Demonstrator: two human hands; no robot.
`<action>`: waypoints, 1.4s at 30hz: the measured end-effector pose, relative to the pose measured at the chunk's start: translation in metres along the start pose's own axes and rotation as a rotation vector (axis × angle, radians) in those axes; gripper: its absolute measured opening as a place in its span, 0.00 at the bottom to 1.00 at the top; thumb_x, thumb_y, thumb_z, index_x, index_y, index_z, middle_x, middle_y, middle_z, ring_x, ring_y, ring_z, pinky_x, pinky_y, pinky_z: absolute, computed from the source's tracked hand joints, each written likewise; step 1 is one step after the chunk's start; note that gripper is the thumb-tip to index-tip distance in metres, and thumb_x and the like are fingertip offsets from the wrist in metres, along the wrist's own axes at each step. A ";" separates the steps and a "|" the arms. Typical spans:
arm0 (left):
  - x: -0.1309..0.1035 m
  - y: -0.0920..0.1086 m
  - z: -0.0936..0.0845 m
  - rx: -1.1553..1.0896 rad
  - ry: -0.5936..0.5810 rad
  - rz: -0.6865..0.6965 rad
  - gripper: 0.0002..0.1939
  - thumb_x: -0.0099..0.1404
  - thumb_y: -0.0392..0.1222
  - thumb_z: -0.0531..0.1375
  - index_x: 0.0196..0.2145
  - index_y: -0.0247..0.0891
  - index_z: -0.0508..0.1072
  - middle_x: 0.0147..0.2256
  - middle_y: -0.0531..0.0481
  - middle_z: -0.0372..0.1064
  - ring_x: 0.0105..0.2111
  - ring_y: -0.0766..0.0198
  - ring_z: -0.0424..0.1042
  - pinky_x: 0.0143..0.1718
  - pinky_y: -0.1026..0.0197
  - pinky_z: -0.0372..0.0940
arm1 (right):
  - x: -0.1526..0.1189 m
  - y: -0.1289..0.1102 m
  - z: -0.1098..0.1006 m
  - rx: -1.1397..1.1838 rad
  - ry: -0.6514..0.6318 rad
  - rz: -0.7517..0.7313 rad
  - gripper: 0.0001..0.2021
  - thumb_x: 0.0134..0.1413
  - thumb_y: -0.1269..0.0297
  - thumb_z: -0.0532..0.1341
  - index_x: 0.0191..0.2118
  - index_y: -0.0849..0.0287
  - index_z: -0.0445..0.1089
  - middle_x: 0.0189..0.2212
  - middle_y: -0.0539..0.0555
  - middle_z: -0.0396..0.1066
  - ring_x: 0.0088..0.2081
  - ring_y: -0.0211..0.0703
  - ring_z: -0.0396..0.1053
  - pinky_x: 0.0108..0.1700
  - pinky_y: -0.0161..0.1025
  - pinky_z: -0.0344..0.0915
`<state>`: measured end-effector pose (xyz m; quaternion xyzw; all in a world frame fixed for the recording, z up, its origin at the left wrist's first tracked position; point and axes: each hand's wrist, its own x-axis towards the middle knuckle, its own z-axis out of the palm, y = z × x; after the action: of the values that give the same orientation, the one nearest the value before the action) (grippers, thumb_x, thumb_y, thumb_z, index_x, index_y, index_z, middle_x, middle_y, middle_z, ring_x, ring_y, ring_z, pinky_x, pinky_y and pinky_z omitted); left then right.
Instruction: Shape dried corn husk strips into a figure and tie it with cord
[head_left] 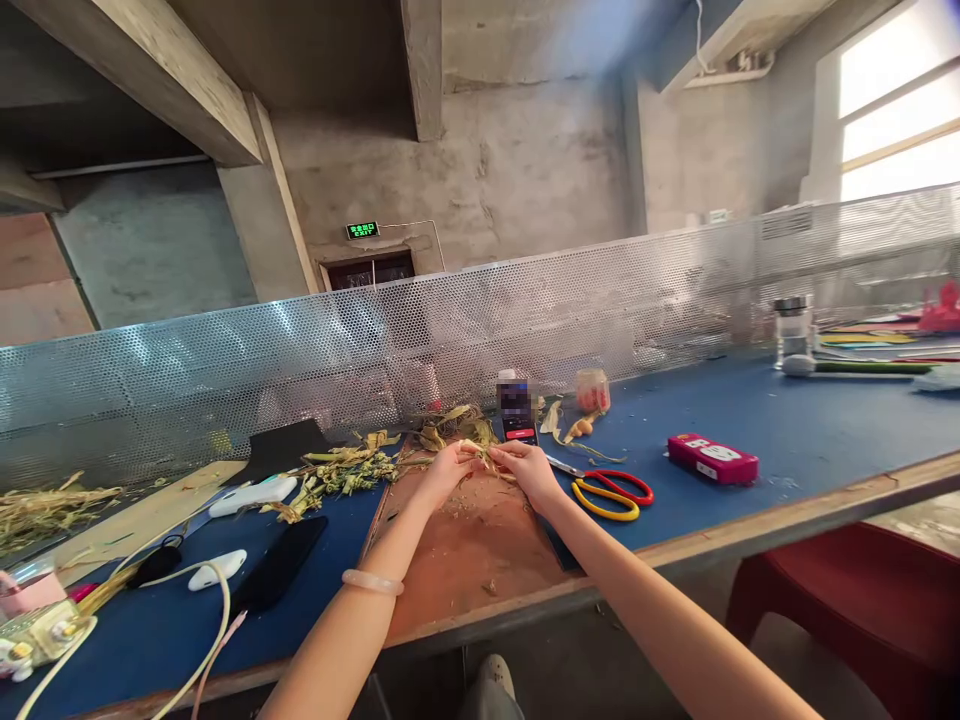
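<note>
Both hands meet over the brown board (450,570) at the middle of the table. My left hand (454,468) is closed, its fingertips pinching a pale piece of dried plant (480,450). Close beside it, my right hand (523,470) is closed on the same dried plant from the other side. Just behind the hands lies a heap of dried leaves (454,425). A phone (517,410) stands upright behind the right hand, its screen partly blurred. Scissors with red and yellow handles (611,492) lie to the right of that hand.
Dried plant stalks (349,470) lie left of the board, near a black phone (281,565), a white device (253,495) and cables. At right are a pink box (712,460), a jar (592,390) and a glass bottle (793,330). A perforated metal screen (480,320) borders the table's back.
</note>
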<state>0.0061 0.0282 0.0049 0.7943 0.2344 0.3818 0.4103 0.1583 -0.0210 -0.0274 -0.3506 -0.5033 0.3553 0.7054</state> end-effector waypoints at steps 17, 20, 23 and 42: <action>-0.003 0.002 0.006 0.042 0.017 -0.027 0.18 0.53 0.51 0.61 0.36 0.35 0.74 0.30 0.49 0.70 0.32 0.63 0.65 0.33 0.63 0.58 | -0.005 -0.007 0.000 0.013 -0.003 0.029 0.18 0.34 0.53 0.66 0.28 0.64 0.74 0.25 0.56 0.74 0.27 0.41 0.69 0.31 0.36 0.64; -0.004 0.004 0.008 0.018 0.024 -0.019 0.18 0.52 0.51 0.61 0.35 0.35 0.74 0.30 0.51 0.70 0.31 0.63 0.65 0.32 0.64 0.57 | -0.006 -0.008 0.001 -0.015 -0.002 0.015 0.17 0.35 0.53 0.66 0.28 0.64 0.73 0.24 0.55 0.73 0.25 0.39 0.68 0.29 0.35 0.63; -0.004 0.006 0.010 -0.013 0.026 -0.008 0.17 0.52 0.51 0.61 0.35 0.36 0.74 0.28 0.52 0.69 0.30 0.65 0.64 0.31 0.65 0.57 | -0.007 -0.008 0.002 -0.058 -0.004 -0.009 0.17 0.36 0.53 0.65 0.28 0.63 0.72 0.22 0.53 0.72 0.23 0.38 0.66 0.27 0.34 0.61; -0.005 0.007 0.018 -0.308 0.090 -0.010 0.14 0.50 0.46 0.65 0.33 0.35 0.74 0.28 0.52 0.65 0.25 0.71 0.58 0.26 0.67 0.51 | -0.022 -0.024 0.007 -0.462 0.001 -0.480 0.10 0.53 0.62 0.55 0.32 0.60 0.73 0.29 0.53 0.66 0.31 0.41 0.64 0.34 0.35 0.61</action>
<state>0.0179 0.0121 0.0022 0.7029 0.1951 0.4463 0.5183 0.1500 -0.0512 -0.0152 -0.3729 -0.6385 0.0551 0.6710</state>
